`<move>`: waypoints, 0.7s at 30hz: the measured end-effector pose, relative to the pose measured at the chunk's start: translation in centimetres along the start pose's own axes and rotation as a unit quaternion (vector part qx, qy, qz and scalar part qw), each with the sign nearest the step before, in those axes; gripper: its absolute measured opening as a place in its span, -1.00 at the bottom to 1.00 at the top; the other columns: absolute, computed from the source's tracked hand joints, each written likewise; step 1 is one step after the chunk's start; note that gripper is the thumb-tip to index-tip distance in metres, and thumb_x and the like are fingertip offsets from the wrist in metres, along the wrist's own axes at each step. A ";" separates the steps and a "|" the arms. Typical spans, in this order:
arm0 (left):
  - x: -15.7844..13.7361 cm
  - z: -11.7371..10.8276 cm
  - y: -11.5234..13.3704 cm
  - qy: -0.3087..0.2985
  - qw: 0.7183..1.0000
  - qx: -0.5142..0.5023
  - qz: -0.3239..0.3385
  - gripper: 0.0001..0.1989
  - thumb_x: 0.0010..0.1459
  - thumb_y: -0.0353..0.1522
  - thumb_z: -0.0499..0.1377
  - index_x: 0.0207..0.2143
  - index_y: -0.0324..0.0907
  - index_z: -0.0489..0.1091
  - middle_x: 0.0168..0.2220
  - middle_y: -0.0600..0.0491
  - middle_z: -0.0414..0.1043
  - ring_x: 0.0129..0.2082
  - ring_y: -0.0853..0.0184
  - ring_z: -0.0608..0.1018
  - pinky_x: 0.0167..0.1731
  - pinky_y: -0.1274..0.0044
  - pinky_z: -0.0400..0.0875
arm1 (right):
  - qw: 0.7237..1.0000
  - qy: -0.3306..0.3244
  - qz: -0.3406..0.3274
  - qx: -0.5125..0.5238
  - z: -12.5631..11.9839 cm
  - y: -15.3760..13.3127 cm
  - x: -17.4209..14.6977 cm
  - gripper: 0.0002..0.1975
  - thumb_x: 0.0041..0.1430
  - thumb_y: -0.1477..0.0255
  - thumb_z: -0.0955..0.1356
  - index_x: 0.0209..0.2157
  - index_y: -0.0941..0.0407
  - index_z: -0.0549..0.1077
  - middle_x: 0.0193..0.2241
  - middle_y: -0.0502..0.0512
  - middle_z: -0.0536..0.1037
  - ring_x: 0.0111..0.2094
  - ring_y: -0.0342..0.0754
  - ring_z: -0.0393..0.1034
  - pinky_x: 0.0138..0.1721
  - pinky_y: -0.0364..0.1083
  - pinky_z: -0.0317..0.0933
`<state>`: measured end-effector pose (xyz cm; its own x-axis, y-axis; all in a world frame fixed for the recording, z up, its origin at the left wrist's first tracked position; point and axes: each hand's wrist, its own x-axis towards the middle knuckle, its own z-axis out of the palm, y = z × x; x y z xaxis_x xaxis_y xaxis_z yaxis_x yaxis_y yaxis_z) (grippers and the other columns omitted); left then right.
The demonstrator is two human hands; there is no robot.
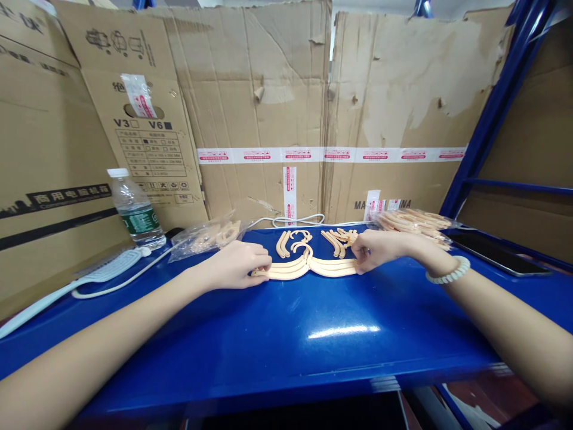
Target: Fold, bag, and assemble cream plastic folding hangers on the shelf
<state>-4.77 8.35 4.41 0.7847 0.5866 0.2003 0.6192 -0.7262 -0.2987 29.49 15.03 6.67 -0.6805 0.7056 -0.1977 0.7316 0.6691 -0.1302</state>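
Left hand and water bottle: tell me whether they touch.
Apart. The head view shows a plain gap: the clear plastic bag lies on the blue table between the left hand and the water bottle.

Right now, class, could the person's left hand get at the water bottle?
Probably yes, once the left hand leaves the pale strips: the clear bag lies between it and the water bottle, but looks low enough to pass over.
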 end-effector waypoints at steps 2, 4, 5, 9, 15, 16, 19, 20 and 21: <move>0.0 0.1 0.0 -0.001 1.000 0.004 0.000 -0.86 0.18 -0.31 0.11 -0.38 -0.17 0.39 -0.40 0.07 0.41 -0.40 0.33 0.47 -0.45 0.53 0.19 | 1.000 -0.003 0.005 0.002 0.0 0.1 0.0 -0.81 -0.10 0.32 0.42 -0.50 0.19 0.47 -0.49 0.09 0.55 -0.47 -0.06 0.39 -0.47 -0.14 0.14; 0.0 0.1 0.0 -0.001 1.000 0.005 0.000 -0.86 0.19 -0.31 0.11 -0.38 -0.17 0.39 -0.40 0.08 0.41 -0.40 0.33 0.47 -0.45 0.52 0.18 | 1.000 -0.006 0.008 0.004 -0.1 0.0 -0.1 -0.80 -0.10 0.32 0.43 -0.50 0.18 0.48 -0.48 0.09 0.55 -0.46 -0.06 0.39 -0.47 -0.14 0.14; -0.1 0.0 0.0 0.000 1.000 0.004 0.000 -0.86 0.19 -0.31 0.11 -0.39 -0.17 0.38 -0.41 0.08 0.40 -0.40 0.33 0.46 -0.45 0.52 0.18 | 1.000 -0.007 0.010 0.005 -0.1 -0.1 -0.2 -0.80 -0.10 0.32 0.43 -0.49 0.18 0.47 -0.48 0.08 0.55 -0.46 -0.06 0.38 -0.47 -0.14 0.14; -0.1 0.0 -0.1 0.002 1.000 -0.003 0.004 -0.85 0.19 -0.29 0.11 -0.40 -0.17 0.38 -0.42 0.09 0.39 -0.41 0.34 0.45 -0.46 0.52 0.17 | 1.000 -0.016 0.026 0.001 -0.2 -0.5 -0.4 -0.83 -0.09 0.36 0.43 -0.51 0.18 0.46 -0.49 0.07 0.54 -0.47 -0.07 0.37 -0.47 -0.14 0.13; -0.1 0.0 -0.1 0.005 1.000 -0.004 0.002 -0.82 0.19 -0.27 0.10 -0.40 -0.17 0.37 -0.42 0.08 0.39 -0.42 0.35 0.45 -0.46 0.53 0.18 | 1.000 -0.019 0.022 0.003 -0.4 -0.6 -0.5 -0.84 -0.09 0.38 0.44 -0.49 0.19 0.47 -0.48 0.07 0.54 -0.47 -0.09 0.37 -0.46 -0.14 0.14; -0.1 0.0 -0.1 0.005 1.000 -0.008 0.001 -0.82 0.19 -0.27 0.11 -0.40 -0.17 0.37 -0.42 0.09 0.39 -0.42 0.35 0.45 -0.46 0.53 0.18 | 1.000 -0.018 0.022 0.003 -0.4 -0.6 -0.5 -0.84 -0.08 0.38 0.44 -0.49 0.19 0.47 -0.49 0.07 0.54 -0.47 -0.09 0.36 -0.46 -0.14 0.14; 0.0 -0.1 0.2 0.009 1.000 -0.022 -0.004 -0.83 0.18 -0.27 0.10 -0.38 -0.17 0.37 -0.42 0.09 0.39 -0.42 0.35 0.45 -0.46 0.54 0.18 | 1.000 -0.015 0.019 0.002 -0.3 -0.5 -0.4 -0.84 -0.08 0.38 0.44 -0.49 0.18 0.46 -0.49 0.06 0.54 -0.47 -0.10 0.36 -0.46 -0.14 0.14; 0.0 -0.2 0.2 0.009 1.000 -0.025 -0.005 -0.83 0.18 -0.27 0.10 -0.38 -0.17 0.36 -0.43 0.09 0.39 -0.43 0.35 0.45 -0.46 0.55 0.18 | 1.000 -0.015 0.019 0.002 -0.3 -0.5 -0.4 -0.84 -0.08 0.38 0.44 -0.49 0.18 0.46 -0.49 0.06 0.54 -0.47 -0.10 0.36 -0.46 -0.14 0.14; 0.0 -0.2 0.3 0.008 1.000 -0.025 -0.006 -0.84 0.18 -0.28 0.10 -0.38 -0.18 0.36 -0.43 0.09 0.39 -0.43 0.35 0.44 -0.46 0.55 0.18 | 1.000 -0.015 0.018 0.002 -0.3 -0.5 -0.5 -0.84 -0.08 0.38 0.44 -0.49 0.18 0.47 -0.49 0.06 0.54 -0.47 -0.10 0.36 -0.46 -0.14 0.14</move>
<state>-4.57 8.04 4.50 0.7773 0.5897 0.2193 0.6290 -0.7362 -0.2497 29.44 14.47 7.16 -0.6524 0.7216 -0.2317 0.7557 0.6426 -0.1266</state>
